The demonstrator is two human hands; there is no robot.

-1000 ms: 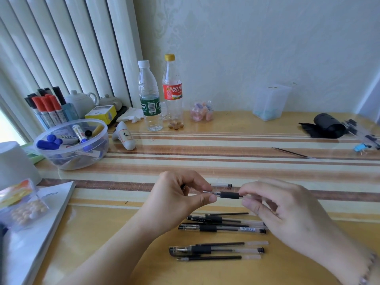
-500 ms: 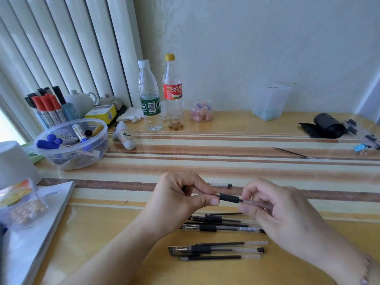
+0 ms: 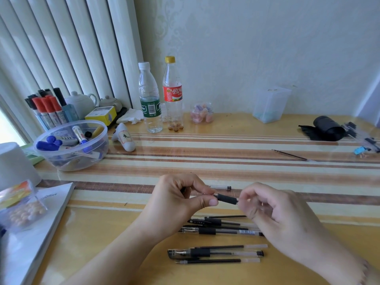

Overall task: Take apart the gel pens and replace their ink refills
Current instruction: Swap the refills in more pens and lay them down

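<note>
Both hands are up over the desk working on one gel pen. The left hand has thumb and forefinger pinched together on the tip end, where a bit of metal shows right at the black rubber grip. The right hand is closed around the barrel end, fingers curled over it, so most of the clear barrel is hidden and only the grip section shows between the two hands. The pen sits roughly level, tilted slightly down toward the right, clear of the desk.

Right below the hands there's a loose pile of pens and refills lying flat, all pointing left-right. Closer to the person is a second little group: a capped pen with a thin refill just above it and another just below, all side by side. A lone clear pen cap lies just behind the hands on the brown stripe. Well off to the right there's a single thin refill lying on its own.

Back left is a clear plastic bowl of markers, and two plastic bottles stand near the wall. A paper pad rests at the left edge of the desk.
</note>
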